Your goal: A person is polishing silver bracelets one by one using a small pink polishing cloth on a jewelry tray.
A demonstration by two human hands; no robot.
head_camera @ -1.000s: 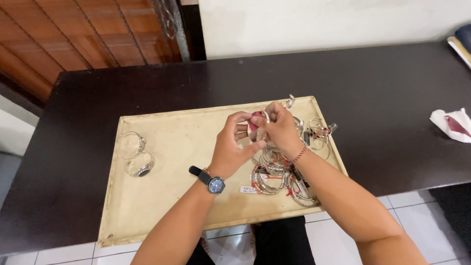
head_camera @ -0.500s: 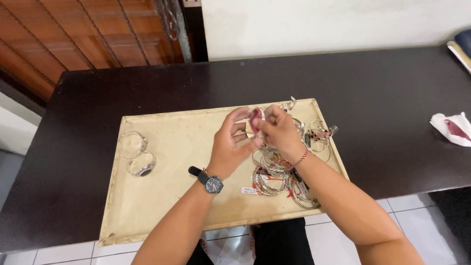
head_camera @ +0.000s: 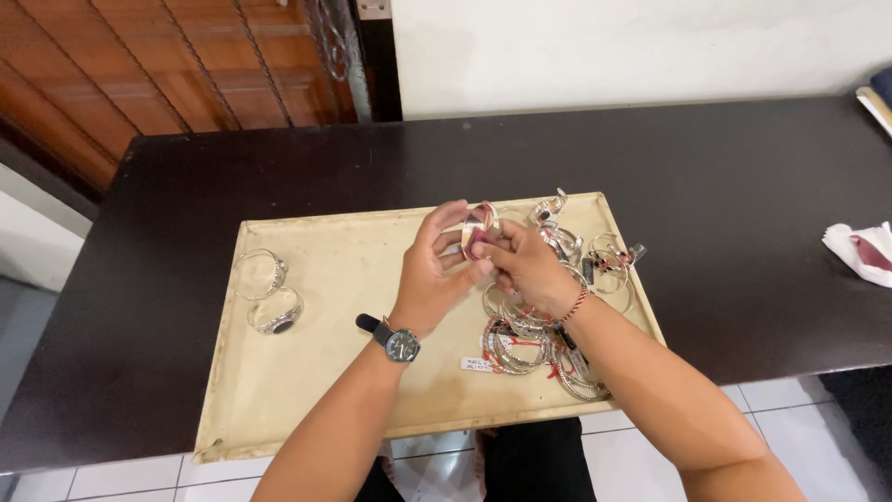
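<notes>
Right over the middle of the tray, a silver metal bangle with a reddish tag or cloth at it [head_camera: 480,226] is held up between both hands, lifted clear of the surface below. The left hand [head_camera: 435,274] curls around it from the near-left side, thumb and fingers closed on the band's edge, while the right hand [head_camera: 523,267] meets it from the right with its fingertips pinched against the same band — so both hands have hold of the one bangle, touching each other at the fingers. A dark wristwatch with a black strap [head_camera: 393,338] sits on the left wrist, and a thin red-and-white thread bracelet [head_camera: 575,304] circles the right wrist. Just beneath and to the right of the hands lies a tangled heap of silver bangles with red threads and small tags [head_camera: 544,339], reaching from the tray's far right corner down toward its near edge; a small white label lies beside the heap. Well apart, at the tray's left side, two silver bangles [head_camera: 268,296] rest by themselves, one just beyond the other. All of this lies on a flat cream-coloured rectangular tray [head_camera: 316,390], which stands on a dark brown desk [head_camera: 725,177]. At the desk's right edge sits a crumpled white cloth with a dark red patch [head_camera: 864,251].
</notes>
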